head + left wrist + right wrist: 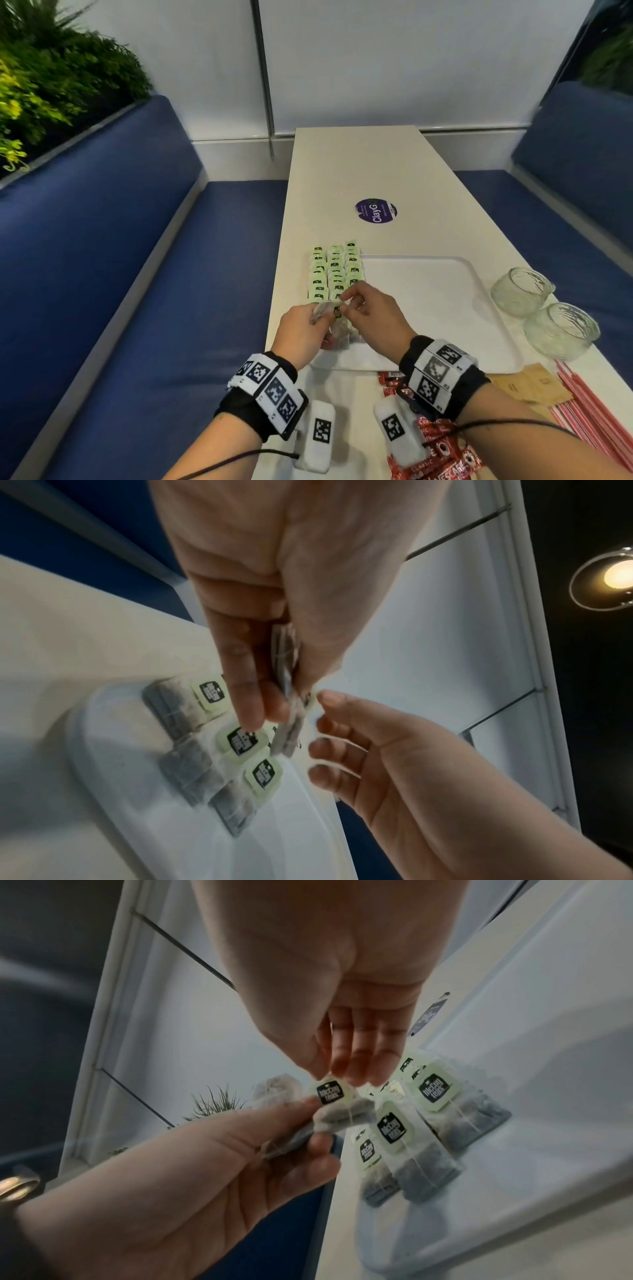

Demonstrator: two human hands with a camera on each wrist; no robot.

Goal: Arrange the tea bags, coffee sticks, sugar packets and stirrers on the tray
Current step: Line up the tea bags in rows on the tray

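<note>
Over the near left corner of the white tray (445, 308), my left hand (322, 315) grips a small bunch of tea bags (325, 306). My right hand (349, 298) pinches the pale green tag (330, 1093) of one bag in that bunch. The left wrist view has the held bags (284, 653) between my left thumb and fingers. Rows of tea bags (334, 270) with green tags line the tray's left side. Nearer to me on the table are red coffee sticks (431, 445), brown sugar packets (527, 387) and red-striped stirrers (596, 411).
Two glass bowls (520, 291) (561, 330) stand right of the tray. A purple round sticker (375, 211) is on the white table beyond it. Blue benches flank the table, with plants behind the left one.
</note>
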